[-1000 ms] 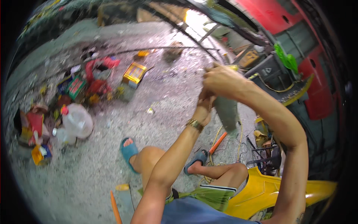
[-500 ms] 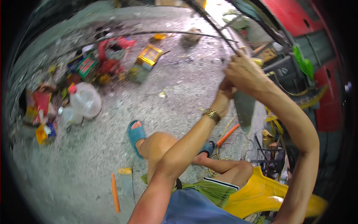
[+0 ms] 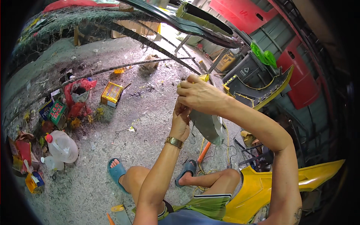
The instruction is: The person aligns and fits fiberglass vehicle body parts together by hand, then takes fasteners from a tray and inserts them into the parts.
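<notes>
Both my hands are raised together in front of me, the right one slightly above the left. My right hand (image 3: 197,95) is closed, with its thumb and fingers pinched; what lies between them is too small to make out. My left hand (image 3: 181,122), below a gold watch (image 3: 174,142), has its fingers curled at the edge of a flat grey plate (image 3: 207,129). This plate hangs partly behind my right wrist, and its upper part is hidden. A yellow piece (image 3: 204,77) shows just past my right knuckles; whether it joins the plate I cannot tell.
A yellow vehicle panel (image 3: 247,195) lies at my right, near an orange-handled tool (image 3: 204,152) and cords. Left stand a plastic jug (image 3: 63,147), a gold tin (image 3: 111,93) and litter. Long dark strips (image 3: 150,43) cross ahead; a yellow-edged black part (image 3: 258,93) is far right.
My view has swung up and to the right, so floor things sit lower and further left. My hands remain close together, still with the grey plate, and appear further left in the picture.
</notes>
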Tool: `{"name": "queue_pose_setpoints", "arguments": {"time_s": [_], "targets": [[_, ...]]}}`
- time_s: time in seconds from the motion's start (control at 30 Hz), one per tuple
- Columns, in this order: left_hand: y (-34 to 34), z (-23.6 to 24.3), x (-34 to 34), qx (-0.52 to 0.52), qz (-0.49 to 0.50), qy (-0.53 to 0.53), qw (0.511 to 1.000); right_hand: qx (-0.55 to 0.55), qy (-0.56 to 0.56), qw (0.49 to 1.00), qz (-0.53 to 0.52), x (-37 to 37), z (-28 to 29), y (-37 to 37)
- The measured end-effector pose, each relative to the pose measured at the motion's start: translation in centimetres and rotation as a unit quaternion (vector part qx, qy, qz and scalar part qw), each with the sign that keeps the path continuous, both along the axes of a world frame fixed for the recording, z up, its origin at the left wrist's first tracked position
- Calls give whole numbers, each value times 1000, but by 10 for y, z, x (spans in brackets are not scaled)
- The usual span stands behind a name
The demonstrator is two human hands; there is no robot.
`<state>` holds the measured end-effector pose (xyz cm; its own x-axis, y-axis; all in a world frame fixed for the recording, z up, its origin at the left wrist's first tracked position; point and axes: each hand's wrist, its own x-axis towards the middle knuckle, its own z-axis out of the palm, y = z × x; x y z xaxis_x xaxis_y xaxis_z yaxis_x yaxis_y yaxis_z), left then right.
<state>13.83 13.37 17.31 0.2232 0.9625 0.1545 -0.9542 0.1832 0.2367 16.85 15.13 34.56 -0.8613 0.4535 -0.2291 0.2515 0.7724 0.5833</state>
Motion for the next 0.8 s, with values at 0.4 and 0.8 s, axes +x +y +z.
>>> {"name": "queue_pose_setpoints", "arguments": {"time_s": [0.4,0.8], "targets": [[-1,1,0,-59,-18,-17,998,90,-2,996,4,2,-8,2],[2,-5,2,-44,-24,-7,999,74,55,996,12,10,-12,0]]}}
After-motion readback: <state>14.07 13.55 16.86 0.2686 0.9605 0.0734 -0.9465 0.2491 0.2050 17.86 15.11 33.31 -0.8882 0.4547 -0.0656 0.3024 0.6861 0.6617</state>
